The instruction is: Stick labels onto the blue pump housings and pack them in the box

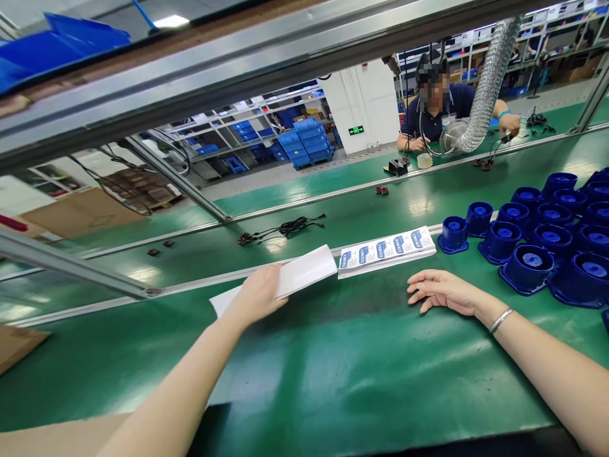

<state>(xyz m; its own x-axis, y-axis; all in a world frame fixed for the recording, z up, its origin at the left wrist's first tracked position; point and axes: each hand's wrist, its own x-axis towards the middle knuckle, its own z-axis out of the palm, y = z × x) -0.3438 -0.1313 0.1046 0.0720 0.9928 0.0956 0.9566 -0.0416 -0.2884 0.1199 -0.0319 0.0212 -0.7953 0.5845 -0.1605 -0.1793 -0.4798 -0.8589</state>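
Note:
My left hand [259,293] is closed around a white paper stack [309,271], whose upper face looks blank; its other end shows beyond the wrist. Just right of it, a stack of label sheets [386,251] printed in blue and white lies along the metal rail. Over the green bench top [333,374], my right hand [440,292] is held with fingers apart and nothing in them. It is nearest to the label sheets and to several dark blue plastic cups with flanged bases [527,266] standing on the right.
Black cables [295,226] lie beyond the rail. A co-worker [440,108] sits across the bench near a silver flexible duct [492,86] and a tape roll [424,161]. A metal beam [266,51] crosses overhead. Cardboard [19,346] lies at the left edge.

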